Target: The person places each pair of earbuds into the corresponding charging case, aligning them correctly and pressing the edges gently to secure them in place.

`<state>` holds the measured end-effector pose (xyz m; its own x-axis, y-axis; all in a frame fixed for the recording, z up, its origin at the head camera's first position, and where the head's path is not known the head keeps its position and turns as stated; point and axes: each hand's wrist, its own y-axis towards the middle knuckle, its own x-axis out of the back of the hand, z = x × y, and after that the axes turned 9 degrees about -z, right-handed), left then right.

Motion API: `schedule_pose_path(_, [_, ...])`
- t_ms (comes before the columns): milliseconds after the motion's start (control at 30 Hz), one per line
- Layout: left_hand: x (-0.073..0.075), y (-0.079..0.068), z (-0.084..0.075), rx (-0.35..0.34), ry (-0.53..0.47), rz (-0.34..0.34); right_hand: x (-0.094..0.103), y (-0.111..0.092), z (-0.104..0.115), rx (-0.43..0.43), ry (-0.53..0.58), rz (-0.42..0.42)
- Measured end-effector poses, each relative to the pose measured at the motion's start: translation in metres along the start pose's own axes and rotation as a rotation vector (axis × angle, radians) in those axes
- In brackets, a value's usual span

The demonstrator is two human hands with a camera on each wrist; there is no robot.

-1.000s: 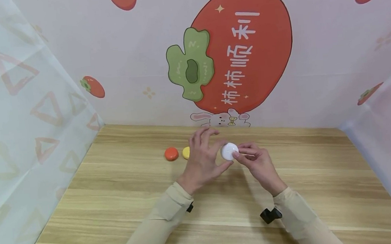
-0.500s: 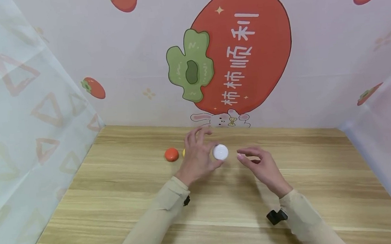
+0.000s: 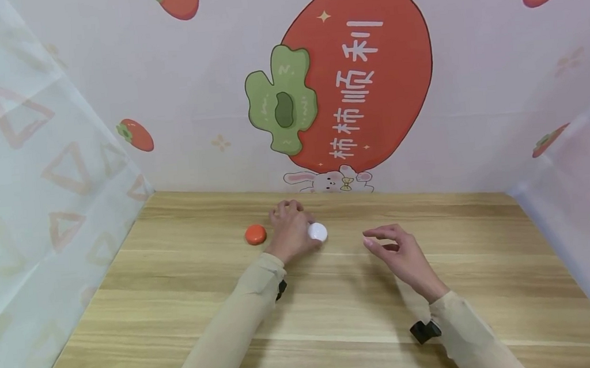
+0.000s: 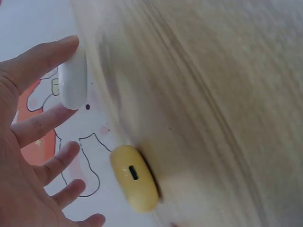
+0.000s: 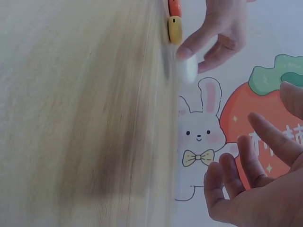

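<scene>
Thumb and index finger of my left hand (image 3: pixel 290 230) pinch a small round white case (image 3: pixel 318 233) by its edges. In the left wrist view the white case (image 4: pixel 73 78) looks held off the tabletop, and the other fingers spread away from it. A yellow case (image 4: pixel 135 179) of like shape, with a dark slot in its side, rests on the table beside it; the left hand hides it in the head view. Left of that hand lies an orange-red case (image 3: pixel 255 234). My right hand (image 3: pixel 399 256) hovers further right, fingers loosely bent, holding nothing.
The wooden table (image 3: pixel 338 331) meets a back wall (image 3: pixel 194 157) printed with persimmons and a rabbit. Printed sheets also stand along the left side (image 3: pixel 40 186) and the right side (image 3: pixel 587 195).
The right hand has let go of the white case and drawn back to the right. The left hand has carried the case leftward and now covers the yellow one in the head view.
</scene>
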<state>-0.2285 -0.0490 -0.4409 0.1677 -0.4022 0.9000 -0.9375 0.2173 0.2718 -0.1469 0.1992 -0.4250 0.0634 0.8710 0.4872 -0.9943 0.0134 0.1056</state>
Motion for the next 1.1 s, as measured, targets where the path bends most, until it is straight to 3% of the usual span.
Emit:
schedule_pose_path(567, [-0.003, 0.002, 0.005, 0.078, 0.050, 0.113, 0.004, -0.006, -0.001, 0.102, 0.030, -0.011])
schedule_pose_path(800, [0.000, 0.001, 0.006, 0.069, 0.053, 0.144, 0.006, -0.004, -0.004, 0.167, -0.006, -0.054])
schedule_pose_path(933, [0.010, -0.001, 0.010, 0.036, 0.062, 0.116, 0.008, -0.003, -0.010, 0.283, -0.102, -0.131])
schedule_pose_path(1100, [0.031, -0.005, 0.022, -0.009, 0.129, -0.015, 0.016, 0.004, -0.017, 0.440, -0.259, -0.235])
